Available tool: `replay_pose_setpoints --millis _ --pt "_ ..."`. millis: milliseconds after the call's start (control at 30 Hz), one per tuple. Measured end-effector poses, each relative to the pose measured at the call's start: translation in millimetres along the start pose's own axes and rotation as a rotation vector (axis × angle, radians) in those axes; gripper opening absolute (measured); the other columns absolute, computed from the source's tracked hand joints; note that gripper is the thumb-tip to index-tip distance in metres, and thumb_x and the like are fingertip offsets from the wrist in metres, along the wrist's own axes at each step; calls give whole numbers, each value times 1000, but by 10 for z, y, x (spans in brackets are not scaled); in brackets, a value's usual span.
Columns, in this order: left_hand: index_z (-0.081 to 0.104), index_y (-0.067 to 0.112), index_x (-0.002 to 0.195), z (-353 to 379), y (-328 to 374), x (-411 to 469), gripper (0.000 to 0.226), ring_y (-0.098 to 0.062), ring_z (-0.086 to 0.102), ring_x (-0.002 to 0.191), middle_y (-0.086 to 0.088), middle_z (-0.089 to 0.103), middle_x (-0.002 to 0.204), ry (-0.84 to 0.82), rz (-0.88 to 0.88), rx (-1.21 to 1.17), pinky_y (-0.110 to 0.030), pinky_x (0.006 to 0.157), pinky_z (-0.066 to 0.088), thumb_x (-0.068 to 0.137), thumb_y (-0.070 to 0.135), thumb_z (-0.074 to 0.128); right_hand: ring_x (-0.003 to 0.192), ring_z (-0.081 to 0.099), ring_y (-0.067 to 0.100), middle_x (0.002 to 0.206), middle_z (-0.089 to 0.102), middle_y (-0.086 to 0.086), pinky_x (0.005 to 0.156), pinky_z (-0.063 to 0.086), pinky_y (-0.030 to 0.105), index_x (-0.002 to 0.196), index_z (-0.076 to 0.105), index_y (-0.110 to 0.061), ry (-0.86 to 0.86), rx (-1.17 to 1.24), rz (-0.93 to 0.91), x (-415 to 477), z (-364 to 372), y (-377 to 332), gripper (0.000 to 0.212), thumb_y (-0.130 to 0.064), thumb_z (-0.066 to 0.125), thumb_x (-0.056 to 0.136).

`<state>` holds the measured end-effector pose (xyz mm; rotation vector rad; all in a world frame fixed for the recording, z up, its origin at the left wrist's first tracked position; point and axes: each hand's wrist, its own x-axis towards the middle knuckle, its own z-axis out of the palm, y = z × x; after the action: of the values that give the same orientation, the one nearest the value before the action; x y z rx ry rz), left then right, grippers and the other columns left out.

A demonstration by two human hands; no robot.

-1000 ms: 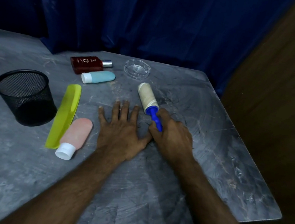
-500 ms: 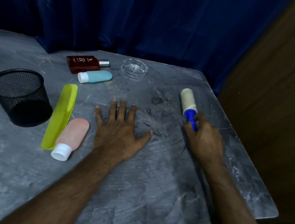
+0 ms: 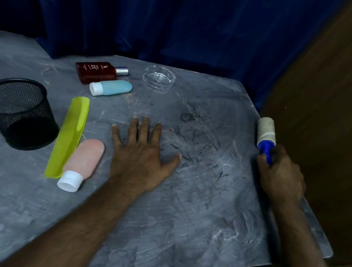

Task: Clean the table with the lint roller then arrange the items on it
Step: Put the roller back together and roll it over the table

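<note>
our left hand [image 3: 143,153] flat on table [image 3: 180,215], fingers spread. right hand [image 3: 280,176] clenched round lint roller [image 3: 266,134] handle at table edge. mesh cup [image 3: 14,111] looks empty.

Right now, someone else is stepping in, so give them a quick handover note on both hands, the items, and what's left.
Left hand: open, flat on the table.
Right hand: gripping the lint roller at the table's right edge.
Dark hairs remain mid-table, so rolling isn't finished.
Unarranged: comb, pink tube, blue tube, brown bottle lying flat; mesh cup and glass dish upright.
</note>
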<state>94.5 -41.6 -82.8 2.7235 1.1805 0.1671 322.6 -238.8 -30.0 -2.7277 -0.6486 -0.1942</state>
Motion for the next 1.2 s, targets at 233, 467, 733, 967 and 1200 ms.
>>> replay_pose_setpoints --millis 233,467,733,967,1200 --pt "5 27 170 -10 2 -13 103 -31 -5 167 -7 -1 181 5 4 -4 -74 125 -3 88 89 13 60 44 13 84 53 1 56 28 25 123 55 -18 25 6 -44 -15 -8 -41 35 -44 57 99" --pt "5 27 170 -6 5 -11 105 -30 -5 167 -7 -1 181 7 -3 -16 -74 125 -4 86 89 11 62 39 -2 78 50 -7 51 24 20 129 54 -22 -33 85 -205 -82 118 -415 35 -41 58 100" --pt "8 28 170 21 5 1 108 -31 -2 167 -7 3 181 25 -16 -19 -74 125 -4 83 91 9 87 67 33 96 71 9 78 55 42 135 47 -25 -125 33 -350 -300 314 -1052 42 -46 50 99" --pt "10 28 170 28 5 5 105 -32 -1 167 -7 5 181 33 -13 -21 -74 125 -5 84 89 11 92 69 38 96 74 14 71 46 41 126 52 -23 -86 79 -478 -517 419 -1371 39 -43 52 94" --pt "6 27 170 19 1 2 105 -33 -3 167 -7 1 181 15 -3 -11 -75 125 -5 86 87 19 91 70 36 96 74 11 73 49 41 131 50 -22 -71 79 -536 -583 427 -1433 41 -43 50 96"
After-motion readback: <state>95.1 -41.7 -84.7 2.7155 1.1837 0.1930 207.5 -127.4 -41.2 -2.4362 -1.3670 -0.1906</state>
